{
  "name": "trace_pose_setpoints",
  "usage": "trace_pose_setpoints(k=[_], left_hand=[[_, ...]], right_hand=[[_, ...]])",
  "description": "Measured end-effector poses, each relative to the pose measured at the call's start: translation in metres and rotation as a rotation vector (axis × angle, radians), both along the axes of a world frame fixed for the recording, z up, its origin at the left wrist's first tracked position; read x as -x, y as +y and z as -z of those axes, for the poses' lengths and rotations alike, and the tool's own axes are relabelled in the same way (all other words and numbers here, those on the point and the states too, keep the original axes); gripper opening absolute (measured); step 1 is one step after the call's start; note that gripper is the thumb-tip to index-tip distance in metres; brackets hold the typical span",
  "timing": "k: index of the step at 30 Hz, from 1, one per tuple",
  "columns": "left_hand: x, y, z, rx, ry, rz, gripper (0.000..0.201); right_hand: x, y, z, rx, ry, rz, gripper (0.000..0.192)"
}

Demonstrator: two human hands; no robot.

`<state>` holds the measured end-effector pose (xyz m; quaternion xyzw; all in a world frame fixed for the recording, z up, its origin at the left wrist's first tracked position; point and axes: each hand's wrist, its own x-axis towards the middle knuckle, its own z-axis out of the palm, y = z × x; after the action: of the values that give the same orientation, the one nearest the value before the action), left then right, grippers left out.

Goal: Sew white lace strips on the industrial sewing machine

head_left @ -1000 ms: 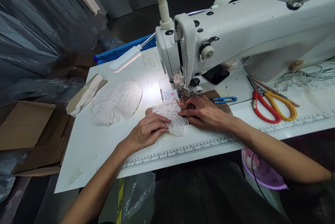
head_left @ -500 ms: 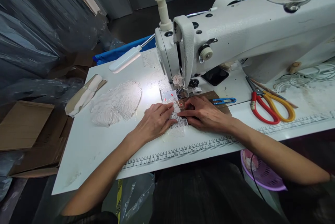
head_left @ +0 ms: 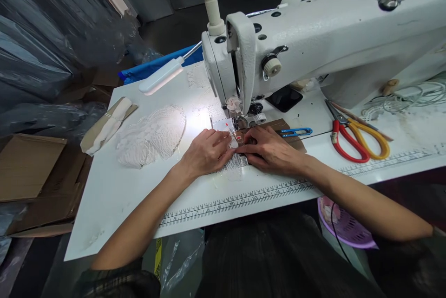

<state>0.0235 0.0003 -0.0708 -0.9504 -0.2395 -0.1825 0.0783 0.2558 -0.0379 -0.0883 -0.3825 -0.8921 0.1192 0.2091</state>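
A narrow strip of white lace [head_left: 232,171] lies at the needle area of a white sewing machine [head_left: 292,52]. My left hand [head_left: 209,152] is over the lace's left side, its fingers bent and the thumb drawn in against the lace edge. From the other side, my right hand [head_left: 268,150] has its fingers curled, with thumb and forefinger pinched at the lace's right edge. The tips of both hands nearly meet just in front of the presser foot [head_left: 240,124]. Fingers cover part of the lace there.
Gathered white lace [head_left: 153,135] and a cloth roll on card [head_left: 110,124] lie left. Blue thread snips [head_left: 296,132] and red-and-yellow scissors [head_left: 358,142] lie right. A lamp [head_left: 162,76] lights the table. A printed ruler [head_left: 240,199] runs along the front edge; a purple basket [head_left: 351,230] stands below.
My left hand's fingers have drawn in and its thumb has moved up to the right hand's fingertips. The right hand stays pinched at the lace. The whole view has shifted slightly.
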Motion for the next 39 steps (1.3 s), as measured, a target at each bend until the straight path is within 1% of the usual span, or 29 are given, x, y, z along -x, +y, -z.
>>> trace_pose_setpoints(k=[6,9,11,13,16,18,20,22,24,26,28,31,33,35,36,37,39], left_hand=[[0.002,0.001,0.006,0.037,0.21,0.008,0.032],[0.0,-0.001,0.009,0.036,0.24,-0.003,0.034],[-0.001,-0.005,0.007,0.015,0.208,-0.024,0.034],[0.0,-0.009,0.001,-0.016,0.152,-0.066,0.031],[0.01,-0.011,-0.013,-0.093,0.059,-0.216,0.02],[0.017,-0.01,-0.021,-0.113,-0.015,-0.321,0.015],[0.021,-0.01,-0.024,-0.084,-0.073,-0.354,0.016],[0.02,-0.011,-0.021,-0.055,-0.081,-0.311,0.018],[0.014,-0.014,-0.014,-0.051,-0.05,-0.238,0.019],[0.008,-0.016,-0.008,-0.025,-0.036,-0.197,0.02],[0.006,-0.016,-0.004,0.032,-0.095,-0.241,0.02],[0.006,-0.01,0.002,0.16,-0.254,-0.39,0.021],[0.007,-0.003,0.006,0.255,-0.309,-0.447,0.018],[0.006,0.003,0.01,0.321,-0.303,-0.452,0.016],[0.005,0.005,0.012,0.328,-0.293,-0.446,0.015],[0.005,0.005,0.013,0.322,-0.277,-0.427,0.015],[0.003,0.004,0.015,0.287,-0.223,-0.351,0.015]], right_hand=[[0.0,0.001,0.0,0.002,-0.021,-0.012,0.031],[0.0,0.001,0.0,0.0,-0.017,-0.019,0.031],[0.0,0.001,0.0,0.0,-0.011,-0.022,0.031],[0.0,0.001,0.001,-0.002,0.003,-0.022,0.03],[-0.001,0.0,0.002,-0.008,0.034,-0.019,0.029],[-0.001,0.0,0.003,-0.003,0.043,-0.016,0.029],[-0.002,0.0,0.004,0.003,0.043,-0.014,0.029],[-0.002,0.0,0.004,0.005,0.047,-0.015,0.03],[-0.002,0.0,0.005,0.002,0.054,-0.015,0.03],[-0.002,0.0,0.004,0.0,0.059,-0.014,0.03],[-0.001,-0.001,0.003,-0.001,0.062,-0.014,0.029],[-0.001,-0.001,0.003,-0.001,0.065,-0.015,0.029],[-0.001,-0.001,0.004,0.001,0.064,-0.013,0.03],[-0.002,0.0,0.006,0.008,0.067,-0.02,0.031],[-0.002,0.0,0.006,0.015,0.08,-0.026,0.031],[-0.003,0.001,0.006,0.026,0.104,-0.029,0.032],[-0.005,0.003,0.004,0.06,0.175,-0.004,0.034]])
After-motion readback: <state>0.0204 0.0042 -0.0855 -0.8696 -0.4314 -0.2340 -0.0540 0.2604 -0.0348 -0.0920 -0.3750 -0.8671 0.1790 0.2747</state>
